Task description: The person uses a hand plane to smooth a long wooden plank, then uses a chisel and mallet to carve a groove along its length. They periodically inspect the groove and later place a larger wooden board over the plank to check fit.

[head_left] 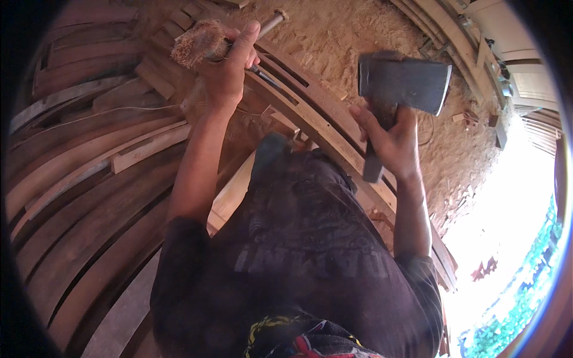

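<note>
Upper left, my left hand (pixel 227 77) is clenching a chisel (pixel 264 74). Upper right, my right hand (pixel 397 146) is gripping an axe (pixel 403 80).

Two hands show, one left hand (pixel 230 74) and one right hand (pixel 395 143), along with one broad-bladed hatchet (pixel 406 80), one chisel-like tool (pixel 200 45) with a frayed top, and one cylindrical rod (pixel 271 25) with a flared end. Two long slots (pixel 291 70) can be counted in the timber (pixel 334 138) between the hands. There is one dark shirt (pixel 304 292), one thin pale cord (pixel 119 109), and more than half a dozen boards (pixel 89 148) at left, too overlapped for an exact count.
</note>
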Available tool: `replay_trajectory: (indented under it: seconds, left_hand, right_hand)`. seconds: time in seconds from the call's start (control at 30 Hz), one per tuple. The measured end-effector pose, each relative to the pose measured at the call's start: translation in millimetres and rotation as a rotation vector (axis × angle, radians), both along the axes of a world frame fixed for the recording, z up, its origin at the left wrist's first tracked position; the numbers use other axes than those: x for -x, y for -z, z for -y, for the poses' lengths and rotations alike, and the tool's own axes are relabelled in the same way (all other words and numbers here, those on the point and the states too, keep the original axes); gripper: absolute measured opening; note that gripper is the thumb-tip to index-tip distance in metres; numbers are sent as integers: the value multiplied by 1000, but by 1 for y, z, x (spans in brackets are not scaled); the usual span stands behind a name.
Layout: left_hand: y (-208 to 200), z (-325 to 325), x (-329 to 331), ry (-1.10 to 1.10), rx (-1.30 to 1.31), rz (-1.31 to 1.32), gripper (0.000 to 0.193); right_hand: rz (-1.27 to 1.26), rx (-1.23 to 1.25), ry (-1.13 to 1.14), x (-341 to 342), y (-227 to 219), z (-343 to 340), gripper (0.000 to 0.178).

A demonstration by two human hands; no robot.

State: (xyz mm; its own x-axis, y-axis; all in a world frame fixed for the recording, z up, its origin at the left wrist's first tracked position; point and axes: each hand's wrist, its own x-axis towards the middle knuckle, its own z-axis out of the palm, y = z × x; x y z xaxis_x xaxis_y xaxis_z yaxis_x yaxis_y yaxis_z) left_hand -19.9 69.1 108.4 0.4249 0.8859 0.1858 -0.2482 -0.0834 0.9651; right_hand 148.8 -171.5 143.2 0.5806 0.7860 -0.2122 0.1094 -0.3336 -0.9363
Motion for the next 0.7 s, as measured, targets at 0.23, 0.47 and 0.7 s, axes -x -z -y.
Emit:
replay_trajectory:
  seconds: [0.23,0.47,0.7]
  left_hand:
    - [27,12,-10,102,-33,-148,29]
    - [29,22,-13,62,-282,-391,34]
    - [65,25,-12,33,-370,-577,34]
  right_hand:
    - [138,296,59,-7,66,38,47]
    - [221,288,10,-12,28,8,47]
    - [392,13,-47,-14,-16,-40,34]
